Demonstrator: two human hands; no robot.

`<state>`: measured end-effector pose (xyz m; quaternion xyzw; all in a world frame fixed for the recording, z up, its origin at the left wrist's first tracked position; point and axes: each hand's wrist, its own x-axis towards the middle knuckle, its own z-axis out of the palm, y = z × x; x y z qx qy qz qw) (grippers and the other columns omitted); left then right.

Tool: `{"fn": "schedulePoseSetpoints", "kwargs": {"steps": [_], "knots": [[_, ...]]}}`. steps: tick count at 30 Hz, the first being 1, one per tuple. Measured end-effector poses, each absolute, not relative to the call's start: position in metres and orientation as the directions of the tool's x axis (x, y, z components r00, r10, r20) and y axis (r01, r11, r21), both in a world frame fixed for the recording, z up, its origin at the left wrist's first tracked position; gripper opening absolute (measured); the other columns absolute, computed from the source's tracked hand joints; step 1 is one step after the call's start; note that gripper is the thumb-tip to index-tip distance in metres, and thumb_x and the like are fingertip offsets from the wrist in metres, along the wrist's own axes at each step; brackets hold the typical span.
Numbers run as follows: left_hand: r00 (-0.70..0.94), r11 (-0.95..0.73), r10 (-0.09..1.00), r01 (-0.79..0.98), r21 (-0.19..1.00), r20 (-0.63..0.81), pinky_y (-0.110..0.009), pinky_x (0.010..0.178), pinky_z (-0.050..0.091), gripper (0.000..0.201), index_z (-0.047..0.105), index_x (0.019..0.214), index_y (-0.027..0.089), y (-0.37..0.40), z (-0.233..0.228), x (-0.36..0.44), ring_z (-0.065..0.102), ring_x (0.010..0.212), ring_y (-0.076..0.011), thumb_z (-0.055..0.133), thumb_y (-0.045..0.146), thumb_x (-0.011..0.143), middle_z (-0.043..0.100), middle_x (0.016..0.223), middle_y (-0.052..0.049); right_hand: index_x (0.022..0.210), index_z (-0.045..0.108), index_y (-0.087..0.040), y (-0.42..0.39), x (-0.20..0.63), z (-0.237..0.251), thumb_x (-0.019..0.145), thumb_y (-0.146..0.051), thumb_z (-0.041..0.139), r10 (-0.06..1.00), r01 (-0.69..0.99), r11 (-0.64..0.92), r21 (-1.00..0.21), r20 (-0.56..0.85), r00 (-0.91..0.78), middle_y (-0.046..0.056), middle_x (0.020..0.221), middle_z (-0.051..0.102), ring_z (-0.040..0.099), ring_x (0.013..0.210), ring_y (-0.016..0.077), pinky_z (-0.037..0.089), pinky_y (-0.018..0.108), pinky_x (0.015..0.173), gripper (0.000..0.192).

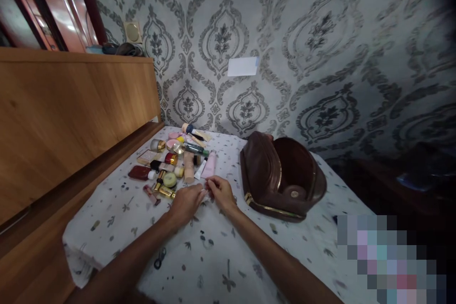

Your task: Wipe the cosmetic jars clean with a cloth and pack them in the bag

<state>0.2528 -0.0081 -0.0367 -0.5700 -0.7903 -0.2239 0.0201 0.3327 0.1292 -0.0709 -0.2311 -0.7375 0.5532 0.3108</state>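
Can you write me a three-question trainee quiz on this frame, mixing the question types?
1. True or false: the brown bag lies open on the table.
2. Where do the cosmetics lie relative to the bag: A) to its left, B) inside it, C) to its right?
3. Where are the left hand and the right hand in relation to each other?

Key
1. True; its zip stands open and the inside shows.
2. A.
3. Close together on the cloth, fingertips meeting over something small just below the pink tube; what they pinch is too small to tell.
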Motion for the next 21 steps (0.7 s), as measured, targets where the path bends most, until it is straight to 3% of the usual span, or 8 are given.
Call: {"fn": "schedulePoseSetpoints", "kwargs": {"steps": [9,11,16,18,21], "knots": [[-0.496,0.43,0.826,0.862,0.269,0.27,-0.029,0.064,0.037,0.039,0.064,0.075,0.02,-0.002,0.0,0.207,0.063,0.073,-0.0202,0.041,0.041,0.099,0.07,0.077,-0.005,0.091,0.068,-0.016,0.125,0.34,-0.074,0.084,-0.04,0.049,0.65,0.023,0.343,-0.939,0.22,-0.727,0.005,0.07,0.066,0.059,0.06,0.0167,0.045,0.026,0.053,0.032],[-0.56,0.503,0.777,0.827,0.251,0.288,-0.03,0.068,0.039,0.04,0.065,0.077,0.019,0.001,0.015,0.179,0.064,0.081,-0.0227,0.04,0.043,0.098,0.07,0.082,-0.007,0.09,0.068,-0.016,0.124,0.34,-0.073,0.083,-0.039,0.049,0.647,0.03,0.352,-0.935,0.22,-0.731,0.004,0.068,0.065,0.056,0.056,0.0153,0.043,0.025,0.051,0.031],[-0.73,0.694,0.594,0.678,0.243,0.339,-0.037,0.083,0.043,0.032,0.065,0.105,0.014,0.015,0.04,0.1,0.059,0.111,-0.0333,0.044,0.037,0.095,0.061,0.122,-0.02,0.091,0.068,-0.016,0.123,0.342,-0.069,0.083,-0.036,0.048,0.638,0.03,0.365,-0.931,0.226,-0.736,0.002,0.066,0.062,0.05,0.051,0.0136,0.039,0.024,0.047,0.029],[-0.789,0.753,0.524,0.605,0.259,0.321,-0.041,0.084,0.044,0.036,0.062,0.112,0.011,0.022,0.041,0.074,0.058,0.113,-0.038,0.049,0.038,0.091,0.058,0.125,-0.025,0.091,0.068,-0.016,0.123,0.342,-0.069,0.083,-0.035,0.049,0.636,0.03,0.366,-0.93,0.226,-0.738,0.002,0.066,0.062,0.049,0.051,0.0132,0.039,0.023,0.047,0.028],[-0.848,0.792,0.464,0.527,0.309,0.257,-0.044,0.082,0.046,0.046,0.064,0.106,0.009,0.034,0.035,0.048,0.059,0.111,-0.043,0.065,0.047,0.08,0.061,0.121,-0.029,0.091,0.069,-0.016,0.122,0.342,-0.069,0.082,-0.032,0.049,0.641,0.037,0.359,-0.933,0.218,-0.736,0.001,0.066,0.062,0.049,0.051,0.013,0.039,0.023,0.048,0.027]]}}
